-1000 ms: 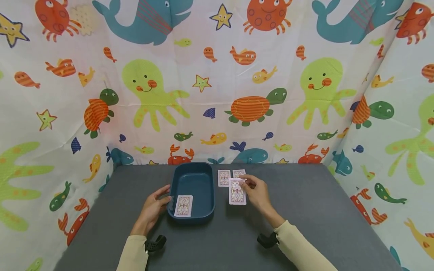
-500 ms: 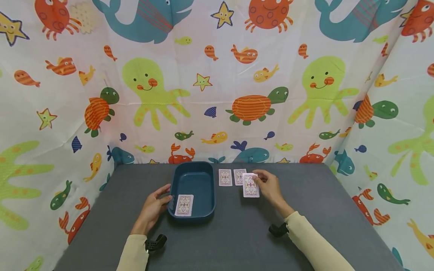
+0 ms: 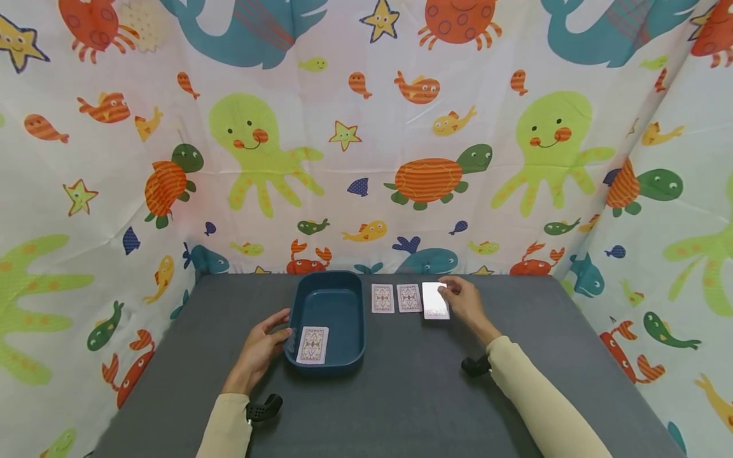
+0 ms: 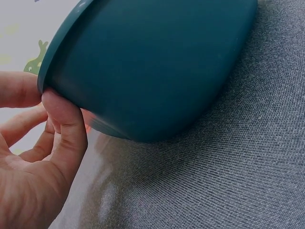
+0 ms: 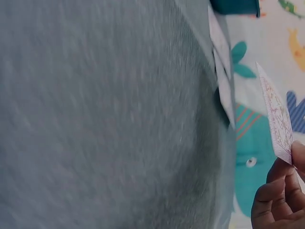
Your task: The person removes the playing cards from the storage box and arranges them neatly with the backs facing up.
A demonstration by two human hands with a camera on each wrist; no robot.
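The tray (image 3: 339,318) looks smooth plastic, 1 card (image 3: 433,304) glossy paper, the tablecloth (image 3: 378,407) matt, coarsely woven fabric.

Table (image 3: 395,401): grey woven-fabric top. Dark teal bin (image 3: 340,305) sits upright on it, far side, left of centre, rounded corners, long axis near-to-far. Just right of bin, by far edge: left card (image 3: 382,298) and right card (image 3: 409,298), both flat, patterned side up, narrow gap between.
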